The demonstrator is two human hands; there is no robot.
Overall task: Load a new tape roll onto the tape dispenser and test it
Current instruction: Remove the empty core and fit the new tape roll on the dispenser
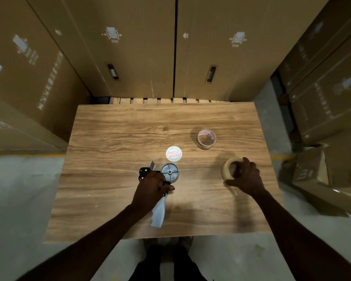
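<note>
Two bare hands at a wooden table, one on a tape dispenser, one on a new tape roll.

Nearest me, I see the left hand (pixel 151 187) clenched around the black tape dispenser (pixel 166 175) with its grey round spool hub facing up and a pale plastic handle trailing toward the near edge of the light wood-grain table (pixel 114 138). The right hand (pixel 246 177), well apart to the right, grasps the tan roll of packing tape (pixel 228 169), fingers over its rim, near the table's right edge. Just beyond the dispenser lies a round white disc with red print (pixel 173 153); farther right stands an empty clear tape core (pixel 206 138). The table's far half lies bare. Tall brown cardboard boxes (pixel 130 47) close in behind and at both sides.
</note>
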